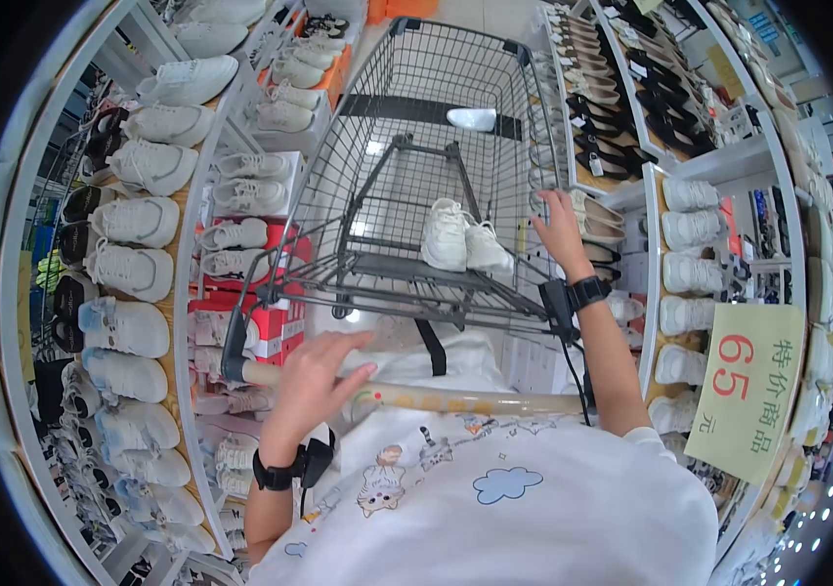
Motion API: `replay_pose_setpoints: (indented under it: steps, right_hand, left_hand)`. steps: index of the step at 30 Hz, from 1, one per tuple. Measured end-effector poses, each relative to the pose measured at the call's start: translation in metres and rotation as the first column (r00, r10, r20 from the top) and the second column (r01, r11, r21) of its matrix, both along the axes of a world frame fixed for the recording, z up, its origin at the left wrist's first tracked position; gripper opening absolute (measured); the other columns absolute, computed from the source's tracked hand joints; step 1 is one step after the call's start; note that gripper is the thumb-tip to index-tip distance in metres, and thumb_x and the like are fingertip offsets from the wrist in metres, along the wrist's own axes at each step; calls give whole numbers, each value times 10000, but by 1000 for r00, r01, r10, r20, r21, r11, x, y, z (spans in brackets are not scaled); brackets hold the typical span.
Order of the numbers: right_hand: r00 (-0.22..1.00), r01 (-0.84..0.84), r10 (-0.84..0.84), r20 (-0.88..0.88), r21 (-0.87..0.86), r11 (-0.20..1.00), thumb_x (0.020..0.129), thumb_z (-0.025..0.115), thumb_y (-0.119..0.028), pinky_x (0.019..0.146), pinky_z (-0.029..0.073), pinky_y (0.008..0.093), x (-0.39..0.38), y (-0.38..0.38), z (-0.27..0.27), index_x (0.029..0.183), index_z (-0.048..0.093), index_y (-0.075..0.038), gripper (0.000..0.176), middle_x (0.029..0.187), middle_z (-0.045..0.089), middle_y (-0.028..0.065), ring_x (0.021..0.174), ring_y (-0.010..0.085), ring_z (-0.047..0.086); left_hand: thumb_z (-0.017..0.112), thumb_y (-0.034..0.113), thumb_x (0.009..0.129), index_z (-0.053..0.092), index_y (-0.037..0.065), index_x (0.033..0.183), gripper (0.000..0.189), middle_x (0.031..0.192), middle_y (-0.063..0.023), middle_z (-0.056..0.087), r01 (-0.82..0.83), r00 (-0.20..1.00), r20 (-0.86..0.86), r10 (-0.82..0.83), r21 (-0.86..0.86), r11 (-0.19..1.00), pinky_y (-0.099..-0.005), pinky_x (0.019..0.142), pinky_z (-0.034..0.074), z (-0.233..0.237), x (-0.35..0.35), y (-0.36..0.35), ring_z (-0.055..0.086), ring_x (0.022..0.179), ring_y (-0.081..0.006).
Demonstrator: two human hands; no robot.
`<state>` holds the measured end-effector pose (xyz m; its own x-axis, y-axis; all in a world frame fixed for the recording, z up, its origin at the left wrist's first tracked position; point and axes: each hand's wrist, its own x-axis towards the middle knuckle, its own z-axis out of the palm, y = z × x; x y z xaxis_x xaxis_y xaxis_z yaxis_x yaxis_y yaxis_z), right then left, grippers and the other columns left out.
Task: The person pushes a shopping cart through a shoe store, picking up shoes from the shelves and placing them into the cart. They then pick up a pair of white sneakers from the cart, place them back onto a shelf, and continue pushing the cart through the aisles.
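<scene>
A grey wire shopping cart (416,264) stands in front of me, its handle bar (475,401) close to my body. Inside, near its back, lies a pair of white sneakers (465,239). My left hand (323,376) hovers just above the left part of the handle, fingers spread and holding nothing. Over the right edge of the basket, my right hand (563,234) is raised beside the shelf of shoes, its fingers apart and nothing in them. Both wrists wear black straps.
Shelves of white shoes (143,220) line the left side. On the right are racks of black flats (665,107), more white sneakers (687,272) and a yellow price sign (746,391). White shoe boxes and a red box (279,327) stand left of the cart.
</scene>
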<state>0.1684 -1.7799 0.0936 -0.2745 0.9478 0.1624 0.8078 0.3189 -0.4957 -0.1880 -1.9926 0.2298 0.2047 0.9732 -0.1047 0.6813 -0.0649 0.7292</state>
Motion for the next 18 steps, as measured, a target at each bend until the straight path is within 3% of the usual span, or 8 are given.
replay_pose_setpoints:
  steps: [4, 6, 7, 9, 10, 12, 15, 18]
  right_hand:
    - [945, 210, -256, 203, 221, 952, 702, 601, -72, 867, 394, 399, -4, -12, 8, 1150, 428, -82, 480, 1156, 437, 203, 1058, 348, 448]
    - [909, 399, -388, 149, -50, 915, 708, 590, -80, 826, 412, 430, 8, -17, 3, 1146, 397, -59, 479, 1107, 476, 239, 1003, 393, 482]
    - [907, 405, -395, 147, -47, 913, 708, 590, -80, 826, 412, 430, 15, -16, -8, 1146, 397, -59, 479, 1107, 476, 239, 1003, 393, 482]
    - [887, 460, -424, 183, -279, 843, 723, 577, -101, 804, 411, 464, 28, -9, -40, 1131, 368, -73, 459, 937, 545, 281, 942, 445, 503]
    - [887, 461, -426, 178, -279, 843, 723, 577, -101, 804, 411, 464, 30, -8, -45, 1131, 368, -73, 459, 937, 545, 281, 942, 445, 503]
    - [867, 490, -458, 195, -168, 855, 731, 557, -105, 675, 472, 455, 32, -6, -56, 1063, 398, -55, 371, 772, 574, 264, 768, 410, 585]
    - [864, 490, -494, 100, -393, 778, 745, 508, -108, 768, 415, 470, 28, -7, -45, 1049, 389, -6, 341, 898, 555, 302, 893, 451, 518]
    - [869, 479, -488, 77, -374, 794, 746, 502, -103, 759, 416, 472, 37, -5, -61, 1040, 399, -6, 326, 886, 556, 304, 879, 452, 521]
  left_hand:
    - [643, 156, 719, 595, 51, 979, 284, 863, -111, 609, 58, 998, -12, -57, 28, 998, -367, 709, 444, 1, 6, -5, 578, 770, -260]
    - [623, 214, 752, 589, 34, 1022, 326, 941, -112, 618, 101, 951, 300, -76, -69, 992, -359, 750, 452, 4, 6, -14, 589, 851, -260]
    - [623, 214, 752, 589, 34, 1022, 326, 941, -112, 618, 107, 951, 299, -83, -66, 992, -359, 750, 452, 12, 6, -19, 589, 851, -260]
    - [523, 301, 832, 550, 3, 1105, 405, 1120, -146, 555, 481, 589, 773, -236, -100, 871, -370, 890, 391, 31, 5, -30, 516, 1053, -291]
    - [523, 301, 832, 550, 3, 1105, 405, 1120, -146, 555, 482, 591, 770, -239, -100, 870, -370, 890, 391, 32, 8, -36, 516, 1053, -291]
    - [400, 340, 888, 497, -27, 1165, 469, 1257, -170, 439, 753, 315, 894, -318, -31, 657, -391, 1000, 265, 34, 17, -47, 373, 1207, -308]
    - [377, 237, 908, 436, -11, 1225, 407, 1333, -179, 335, 795, 262, 880, -395, 35, 605, -386, 1023, 218, 30, 14, -50, 314, 1248, -281]
    - [363, 245, 913, 452, -9, 1214, 404, 1321, -169, 359, 793, 283, 850, -444, 53, 607, -388, 1025, 216, 33, 12, -51, 333, 1237, -279]
